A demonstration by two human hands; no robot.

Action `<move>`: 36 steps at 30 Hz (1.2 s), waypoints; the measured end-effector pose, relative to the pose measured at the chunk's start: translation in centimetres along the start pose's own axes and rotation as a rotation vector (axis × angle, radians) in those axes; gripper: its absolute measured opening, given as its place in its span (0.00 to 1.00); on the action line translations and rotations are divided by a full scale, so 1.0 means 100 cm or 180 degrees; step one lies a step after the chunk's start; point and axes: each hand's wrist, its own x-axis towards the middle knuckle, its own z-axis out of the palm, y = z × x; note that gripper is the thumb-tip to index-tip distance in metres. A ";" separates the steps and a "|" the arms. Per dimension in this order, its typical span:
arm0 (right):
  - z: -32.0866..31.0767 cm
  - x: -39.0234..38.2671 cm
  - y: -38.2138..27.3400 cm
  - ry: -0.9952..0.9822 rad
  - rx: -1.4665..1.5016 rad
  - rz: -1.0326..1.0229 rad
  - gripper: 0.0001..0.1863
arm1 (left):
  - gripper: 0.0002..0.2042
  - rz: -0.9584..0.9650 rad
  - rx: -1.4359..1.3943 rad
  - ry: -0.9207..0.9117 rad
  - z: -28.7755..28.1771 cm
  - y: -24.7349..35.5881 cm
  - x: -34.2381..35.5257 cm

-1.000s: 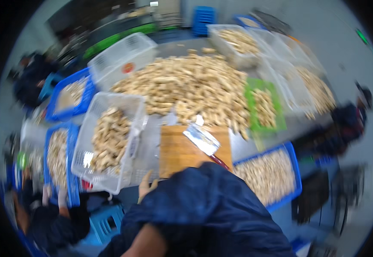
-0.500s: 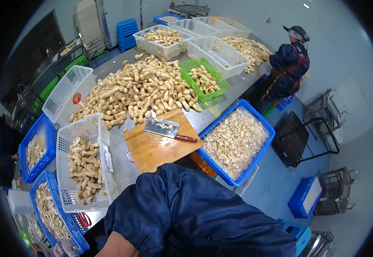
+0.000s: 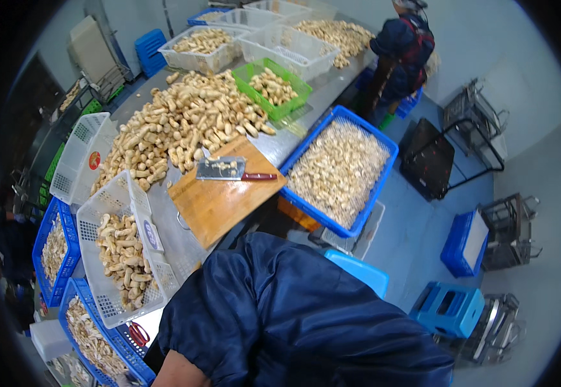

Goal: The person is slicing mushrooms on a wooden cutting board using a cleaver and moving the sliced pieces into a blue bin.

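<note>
Neither of my hands shows; only a forearm and a dark blue sleeve are in view, and the forearm runs out at the lower edge. Ahead of the sleeve, a wooden cutting board lies at the metal table's edge. On it rests a cleaver with a red-brown handle, small pale bits on its blade. Beyond is a heap of thick-stemmed mushrooms. A white basket left of the board holds more of them, and red-handled scissors lie near its front corner.
Right of the board stands a blue crate of sliced pieces. A green basket sits behind it. Blue crates line the left. A person stands at the far right; a black cart and blue stool are on the floor.
The view has swung and tilted, so the table and baskets sit farther left and higher. More blue stool shows at the right. The cleaver stays on the board.
</note>
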 end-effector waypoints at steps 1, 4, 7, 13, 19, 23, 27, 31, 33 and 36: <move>-0.002 -0.002 0.003 -0.0017 0.0059 -0.0099 0.11 | 0.20 -0.0018 0.0089 0.0028 -0.011 -0.005 -0.002; -0.001 -0.033 -0.010 0.0345 -0.0051 -0.0156 0.11 | 0.20 0.0043 0.0166 -0.0379 0.007 -0.010 0.005; 0.001 -0.091 -0.023 0.1012 -0.0183 0.0061 0.11 | 0.20 0.0232 0.0282 -0.0809 0.018 -0.026 0.018; 0.072 -0.372 0.025 0.6825 -0.2631 0.1923 0.11 | 0.19 0.0850 0.0685 -0.0822 0.046 -0.015 0.047; 0.316 -0.590 0.112 1.0156 -0.2686 0.5699 0.31 | 0.22 0.0538 0.0817 0.0120 0.083 0.017 0.099; 0.376 -0.642 0.127 1.0792 -0.1037 0.6680 0.40 | 0.23 0.0271 -0.0123 0.0364 0.087 -0.019 0.163; 0.441 -0.687 0.154 1.1577 -0.0124 0.3062 0.45 | 0.20 0.1235 0.1619 0.0482 0.089 -0.071 0.202; 0.380 -0.661 0.140 1.1371 0.0042 0.4495 0.47 | 0.21 0.1335 0.2434 0.0755 0.093 -0.048 0.190; 0.370 -0.654 0.134 1.1128 -0.0086 0.5151 0.47 | 0.21 0.1197 0.2471 0.0750 0.095 -0.047 0.188; 0.366 -0.655 0.123 1.1043 0.0420 0.4194 0.46 | 0.21 0.1317 0.2625 0.0834 0.089 -0.048 0.187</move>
